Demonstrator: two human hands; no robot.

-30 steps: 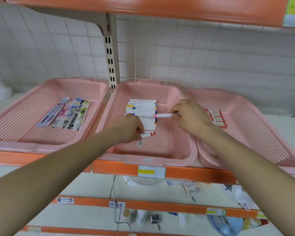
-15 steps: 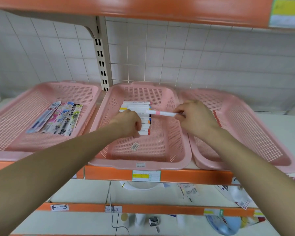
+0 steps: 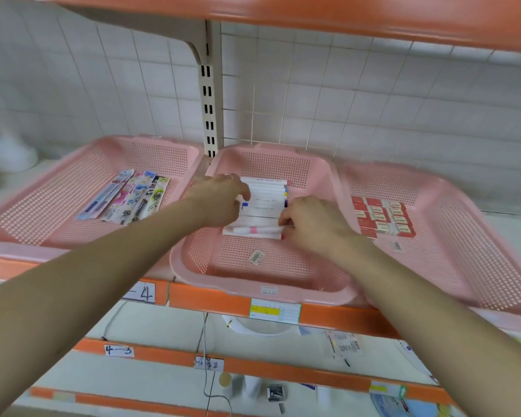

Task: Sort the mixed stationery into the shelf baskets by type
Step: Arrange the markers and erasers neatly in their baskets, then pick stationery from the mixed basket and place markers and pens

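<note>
1. Head view: the pink-banded marker (image 3: 254, 230) lay in the middle basket (image 3: 283, 275), long axis left-right, nearest in the marker row (image 3: 265, 203).
2. Right hand (image 3: 310, 227) pinched its right end.
3. Left hand (image 3: 220, 200) covered the row's left ends; its grip could not be determined.

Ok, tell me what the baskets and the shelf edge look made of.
Baskets: moulded plastic, pink, slightly glossy; the walls and floor are a regular grid of small holes with a smooth rounded rim. Shelf edge: probably painted metal, orange, smooth and flat, carrying stuck-on paper labels; plastic trim can't be ruled out.
</note>
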